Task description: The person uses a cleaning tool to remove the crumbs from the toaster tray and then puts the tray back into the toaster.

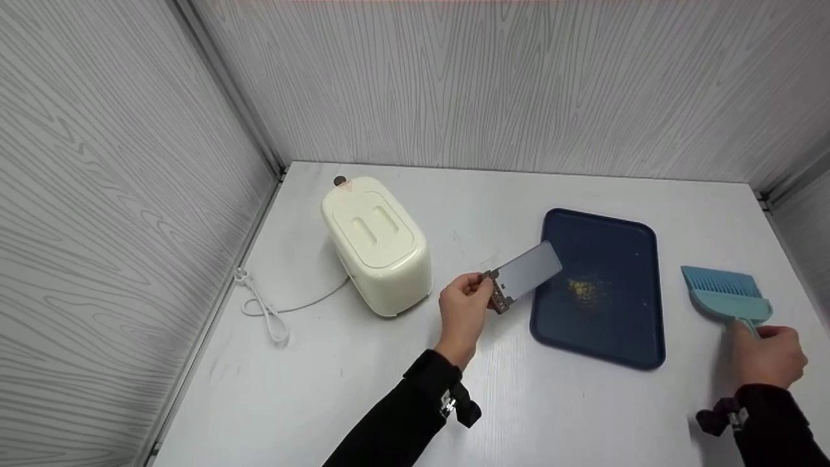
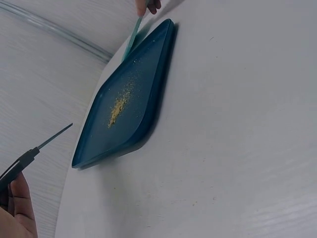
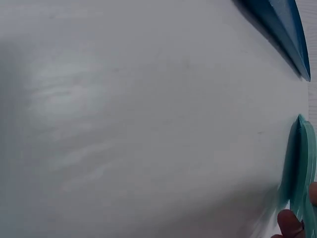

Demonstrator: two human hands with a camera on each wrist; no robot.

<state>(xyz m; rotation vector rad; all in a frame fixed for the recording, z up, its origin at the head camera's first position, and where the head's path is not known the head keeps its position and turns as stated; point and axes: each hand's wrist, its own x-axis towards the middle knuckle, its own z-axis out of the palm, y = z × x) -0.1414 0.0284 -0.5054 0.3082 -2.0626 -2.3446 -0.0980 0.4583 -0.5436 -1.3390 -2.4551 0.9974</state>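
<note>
My left hand [image 1: 463,314] pinches a thin grey crumb tray [image 1: 530,269] by its dark brown end. The crumb tray is tilted, and its far end overlaps the left edge of the dark blue serving tray [image 1: 603,337] in the head view; the left wrist view shows it nearly edge-on. Yellow crumbs [image 1: 582,290] lie scattered near the middle of the blue tray. At the far right, my right hand [image 1: 768,357] grips the handle of a teal brush [image 1: 729,303] with blue bristles. Only fingertips of that hand show in the right wrist view.
A cream toaster [image 1: 382,246] with a closed lid stands left of my left hand. Its white cord [image 1: 269,314] lies coiled and looped near the left wall [image 1: 130,227]. Wood-patterned panels [image 1: 506,84] bound the white table at the back and sides.
</note>
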